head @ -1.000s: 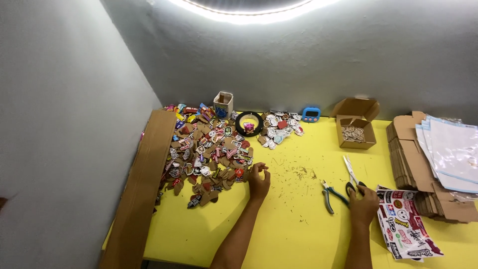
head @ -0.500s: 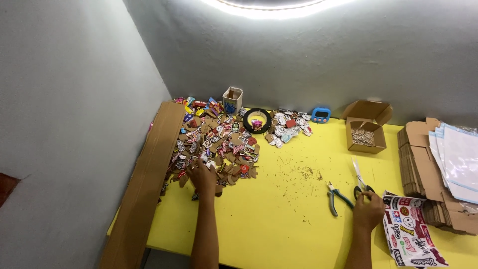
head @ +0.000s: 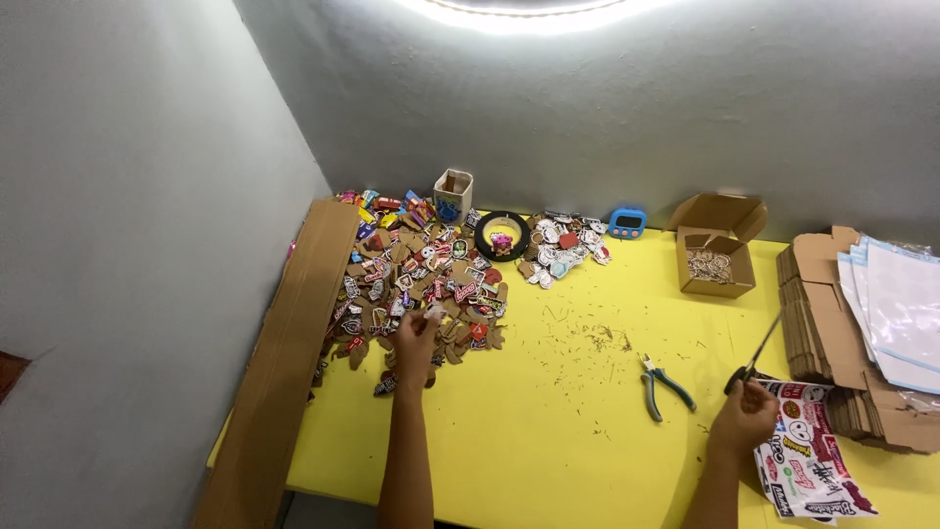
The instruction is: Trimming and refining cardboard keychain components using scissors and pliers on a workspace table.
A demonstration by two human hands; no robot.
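A yellow tabletop (head: 548, 441) sits in a corner of grey walls (head: 127, 196), lit by a bright strip (head: 529, 8) overhead. A long cardboard sheet (head: 284, 353) lies along its left edge. Near the back stand a small white cup (head: 453, 195), a black tape roll (head: 502, 236) lying flat, and a blue timer (head: 627, 223). An open brown box (head: 717, 257) holds small metal rings. Pliers (head: 658, 386) with blue handles lie among brown scraps (head: 597, 338) at the middle. At the right, a stack of flattened cartons (head: 822, 323) carries clear plastic bags (head: 901, 304), and a printed sticker sheet (head: 813, 465) lies just in front of it.
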